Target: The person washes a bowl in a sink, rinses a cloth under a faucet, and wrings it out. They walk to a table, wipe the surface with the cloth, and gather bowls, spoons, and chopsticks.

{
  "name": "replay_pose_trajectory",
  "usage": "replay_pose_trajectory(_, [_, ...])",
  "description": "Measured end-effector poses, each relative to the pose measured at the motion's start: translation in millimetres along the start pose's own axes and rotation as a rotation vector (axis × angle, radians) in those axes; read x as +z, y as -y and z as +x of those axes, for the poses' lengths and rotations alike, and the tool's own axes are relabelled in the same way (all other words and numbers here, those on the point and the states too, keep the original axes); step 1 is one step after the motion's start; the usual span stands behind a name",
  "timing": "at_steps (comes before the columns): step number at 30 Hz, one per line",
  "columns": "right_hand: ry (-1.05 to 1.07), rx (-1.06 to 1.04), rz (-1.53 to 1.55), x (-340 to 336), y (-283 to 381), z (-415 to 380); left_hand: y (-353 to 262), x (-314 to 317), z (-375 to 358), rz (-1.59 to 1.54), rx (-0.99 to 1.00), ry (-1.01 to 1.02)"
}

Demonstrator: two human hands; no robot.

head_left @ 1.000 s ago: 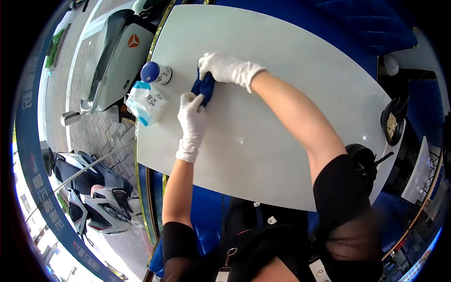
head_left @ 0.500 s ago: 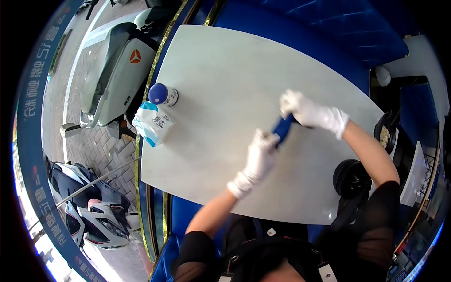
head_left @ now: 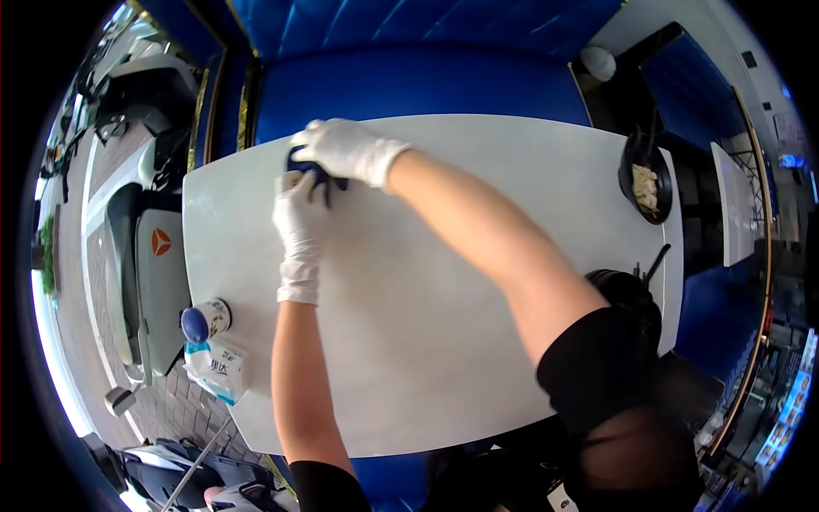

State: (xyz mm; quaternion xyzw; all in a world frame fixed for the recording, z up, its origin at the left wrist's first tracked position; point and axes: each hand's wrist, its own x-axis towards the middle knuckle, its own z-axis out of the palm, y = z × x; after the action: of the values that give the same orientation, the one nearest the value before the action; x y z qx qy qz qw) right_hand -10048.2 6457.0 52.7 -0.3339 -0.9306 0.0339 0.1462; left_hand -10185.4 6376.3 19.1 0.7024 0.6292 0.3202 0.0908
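White gloves cover both hands, which meet over the far left part of the pale table (head_left: 409,341). Between them is a dark blue cloth (head_left: 317,173), bunched up and partly hidden by the fingers. My left hand (head_left: 300,209) is closed on its near side. My right hand (head_left: 345,152) grips it from above, close to the table's far edge. Nearer to me at the left edge lie a blue-lidded container (head_left: 207,321) and a white and blue tissue pack (head_left: 217,370).
At the right edge of the table stands a black bowl (head_left: 627,175) with pale food in it. A round black object (head_left: 627,299) lies near my right upper arm. A blue bench (head_left: 409,85) runs behind the table, and scooters stand outside at the left.
Both hands have moved with the blue cloth toward the far left of the table and come closer together. The head view has turned, so the container and tissue pack appear lower.
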Motion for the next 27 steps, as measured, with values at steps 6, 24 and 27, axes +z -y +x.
replay_pose_trajectory(6, [0.181, 0.246, -0.14, -83.8, -98.4, -179.7, -156.8, 104.7, -0.4, -0.247, 0.198, 0.264])
replay_pose_trajectory(24, [0.347, 0.608, 0.169, -69.0, 72.9, -245.8, -90.1, -13.2, -87.0, -0.213, 0.445, 0.598])
replay_pose_trajectory(27, [0.498, 0.295, -0.098, -55.1, 121.5, -264.0, -86.0, -53.0, -149.0, -0.289, 0.416, 0.606])
